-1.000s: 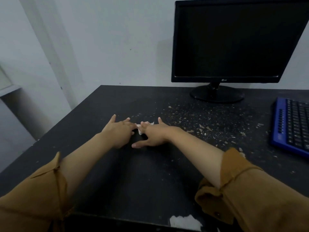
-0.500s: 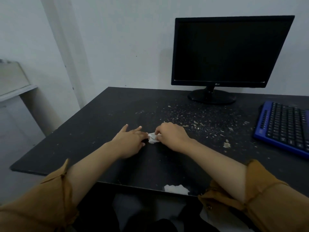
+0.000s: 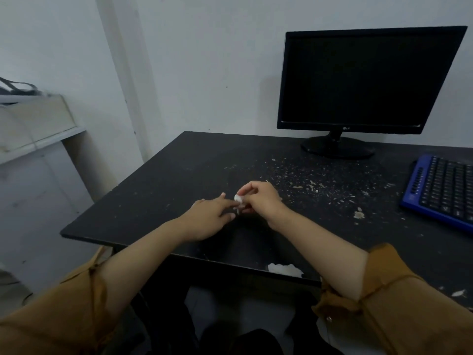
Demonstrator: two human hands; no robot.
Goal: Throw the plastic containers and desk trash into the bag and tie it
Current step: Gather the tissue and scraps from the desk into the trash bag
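- A person at a black desk (image 3: 166,180) is pinching a small white scrap (image 3: 239,198) of crumpled paper or tissue in the curled fingers of the right hand (image 3: 259,199). The hand is holding it just over the middle of the desktop, a little in from the front edge.
- The left hand (image 3: 208,220) is lying palm-down just beside it, fingers stretched out straight and gripping nothing. The fingertips are reaching up to the scrap, but whether they are touching it cannot be told.
- Pale crumbs (image 3: 313,184) are lying scattered over the desktop to the right of the hands, spreading toward the monitor stand and the keyboard. One larger flake (image 3: 358,214) is sitting near the keyboard's near corner.
- A black monitor (image 3: 358,80) with a dark screen is standing at the back of the desk against the wall.
- A blue keyboard (image 3: 445,193) with black keys is lying at the right, partly running out of view.
- A ragged white patch (image 3: 285,269) is showing at the desk's front edge between the two forearms. Whether it is chipped surface or a loose piece cannot be told.
- Mustard-coloured sleeves (image 3: 399,303) are covering both upper arms, leaving the forearms bare.
- A pale shelf (image 3: 51,139) is carrying a beige box (image 3: 35,121) by the wall, off to the left of the desk.
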